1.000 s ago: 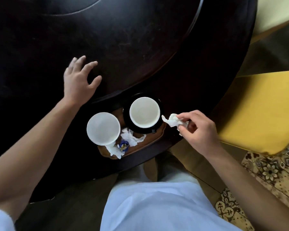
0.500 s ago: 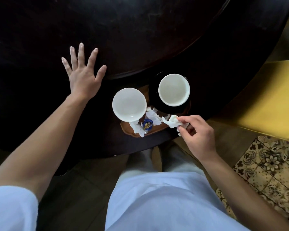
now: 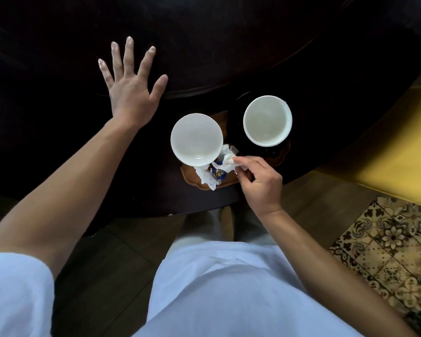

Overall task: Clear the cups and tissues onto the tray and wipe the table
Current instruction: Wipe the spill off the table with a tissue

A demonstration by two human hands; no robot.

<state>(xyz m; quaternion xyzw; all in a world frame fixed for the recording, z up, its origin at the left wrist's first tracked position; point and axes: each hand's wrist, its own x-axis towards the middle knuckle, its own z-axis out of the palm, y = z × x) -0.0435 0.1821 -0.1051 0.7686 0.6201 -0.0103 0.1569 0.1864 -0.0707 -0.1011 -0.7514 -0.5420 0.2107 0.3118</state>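
While the left hand [image 3: 131, 93] lies spread flat on the dark table [image 3: 229, 45], the right hand [image 3: 260, 183] pinches one crumpled tissue [image 3: 227, 162] over the tray [image 3: 192, 180] bearing two white cups [image 3: 196, 139].

A yellow seat cushion [image 3: 396, 152] lies at the right edge of the view, its near corner ending just above a patch of patterned floor tiles [image 3: 394, 254] with dark floral motifs on a pale ground. To the left of the cushion a strip of plain brown wooden floor [image 3: 311, 200] runs toward the person's white garment [image 3: 229, 288], which fills the lower middle of the view. A small blue and gold wrapper [image 3: 218, 172] sits well to the left of the cushion, partly hidden among white paper.
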